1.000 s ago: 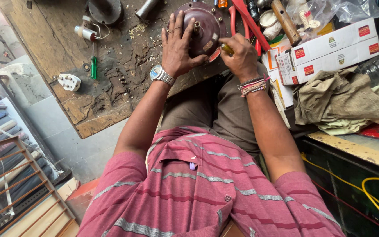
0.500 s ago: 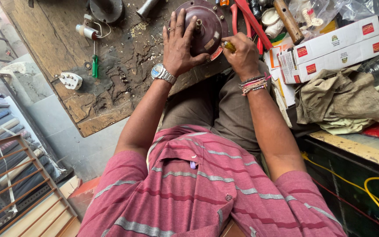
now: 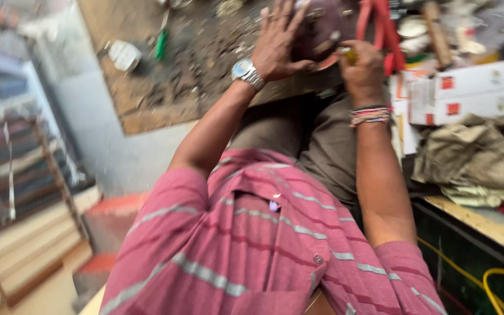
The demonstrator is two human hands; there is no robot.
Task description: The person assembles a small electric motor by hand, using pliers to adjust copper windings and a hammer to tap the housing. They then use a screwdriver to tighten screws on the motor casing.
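Head view, single entry.

Change since a second ago: the frame is now blurred and the hands sit higher, at the upper centre to upper right edge; the whole scene shifts together, so this reads as the head tilting, not the hands leaving the work. The grip looks unchanged, and the work on the part appears to continue.

Item: round dark reddish-brown metal housing [image 3: 322, 26], upper centre, resting on the dirty, debris-strewn wooden counter [image 3: 193, 64], partly cut by the top edge.

Left hand [image 3: 278, 44], wristwatch at the wrist: fingers spread and pressed over the housing's left face, holding it.

Right hand [image 3: 363, 70], thread bands at the wrist: fingers clenched around a small yellowish tool handle [image 3: 345, 54] touching the housing's lower right rim.

Nearby: red straps [image 3: 380, 29], white cartons [image 3: 468, 93], crumpled khaki cloth [image 3: 479, 163], small green-handled tool [image 3: 160, 45].
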